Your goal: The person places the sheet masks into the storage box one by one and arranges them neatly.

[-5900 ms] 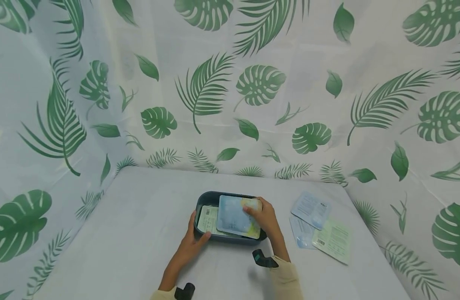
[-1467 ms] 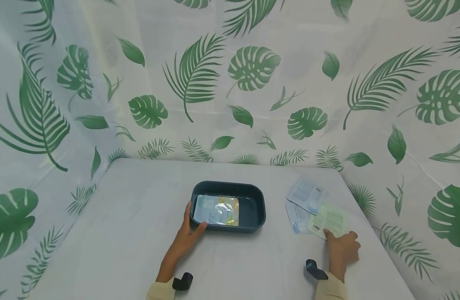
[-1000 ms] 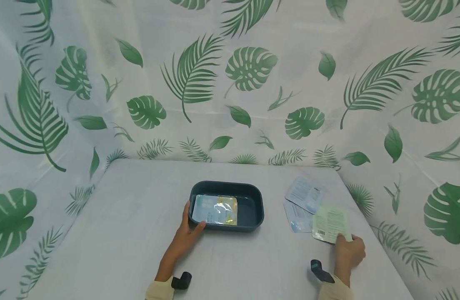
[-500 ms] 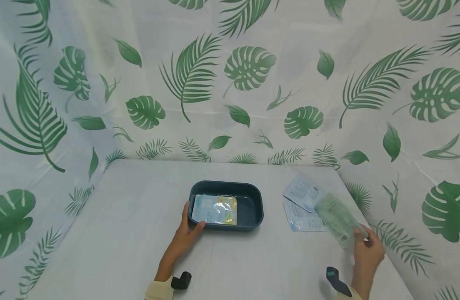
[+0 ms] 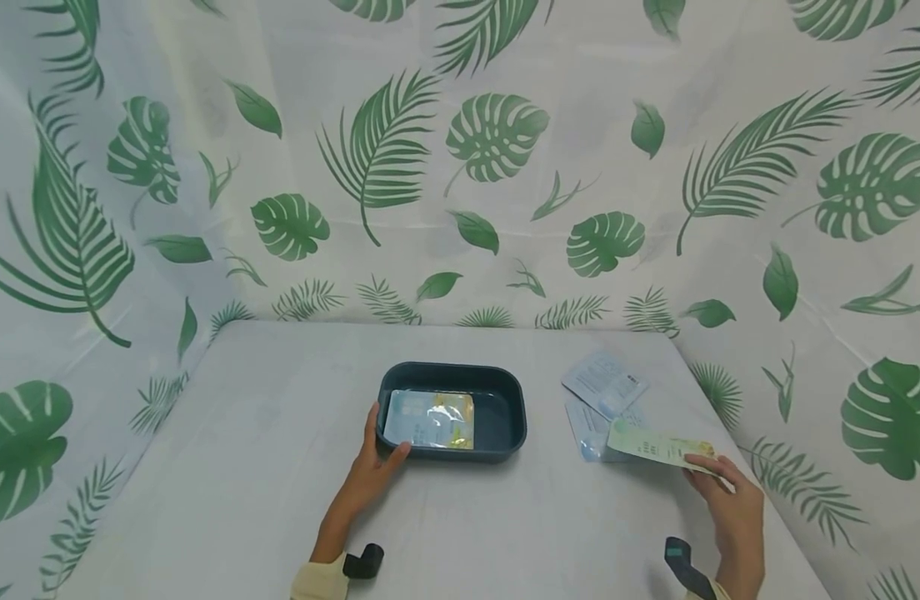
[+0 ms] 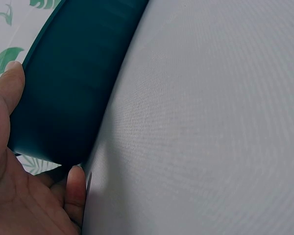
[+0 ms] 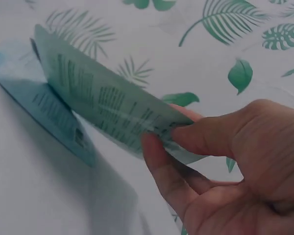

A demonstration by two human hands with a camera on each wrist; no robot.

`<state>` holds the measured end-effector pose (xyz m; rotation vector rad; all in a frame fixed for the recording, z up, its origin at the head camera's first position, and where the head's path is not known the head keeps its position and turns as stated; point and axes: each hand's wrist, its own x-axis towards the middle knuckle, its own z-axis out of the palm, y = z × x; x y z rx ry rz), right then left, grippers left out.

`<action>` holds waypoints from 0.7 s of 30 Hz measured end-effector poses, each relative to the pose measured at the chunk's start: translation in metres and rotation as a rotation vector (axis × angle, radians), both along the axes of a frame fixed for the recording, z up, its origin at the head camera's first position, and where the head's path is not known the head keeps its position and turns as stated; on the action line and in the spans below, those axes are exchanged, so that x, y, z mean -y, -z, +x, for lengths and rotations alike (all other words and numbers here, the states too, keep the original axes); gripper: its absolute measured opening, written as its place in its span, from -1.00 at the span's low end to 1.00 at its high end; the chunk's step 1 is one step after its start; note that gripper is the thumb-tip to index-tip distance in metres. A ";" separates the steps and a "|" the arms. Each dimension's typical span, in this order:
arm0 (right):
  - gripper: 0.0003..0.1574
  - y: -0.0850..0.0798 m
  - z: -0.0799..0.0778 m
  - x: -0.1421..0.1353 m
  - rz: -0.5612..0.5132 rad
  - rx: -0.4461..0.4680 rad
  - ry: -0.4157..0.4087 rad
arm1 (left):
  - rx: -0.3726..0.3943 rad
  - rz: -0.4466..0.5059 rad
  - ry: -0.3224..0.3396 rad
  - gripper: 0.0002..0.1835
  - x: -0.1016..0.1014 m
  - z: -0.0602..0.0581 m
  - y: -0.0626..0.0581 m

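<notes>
My left hand holds the left end of a dark teal plastic bin, its thumb at the near rim; the left wrist view shows the bin's outer wall beside those fingers. Inside, toward the left, lies a shiny blue-and-yellow sheet mask packet. To the right, my right hand pinches one end of a pale green sheet mask packet, lifted and tilted. In the right wrist view, thumb and fingers grip the green packet's corner, its printed back showing, above a blue packet.
Two pale blue packets overlap on the right of the white table: one farther back, one in front, partly covered by the green one. Leaf-printed cloth rises behind and at both sides.
Earlier my right hand set the blue-and-yellow packet into the bin, over a green one. It then moved right, picked up the green packet and turned it over. My left hand has stayed on the bin.
</notes>
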<state>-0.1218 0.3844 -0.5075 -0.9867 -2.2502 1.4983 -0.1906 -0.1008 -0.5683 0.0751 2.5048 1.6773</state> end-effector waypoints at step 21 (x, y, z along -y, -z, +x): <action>-0.55 -0.024 -0.022 0.042 -0.004 -0.343 0.132 | -0.002 0.012 -0.006 -0.01 0.000 -0.002 0.003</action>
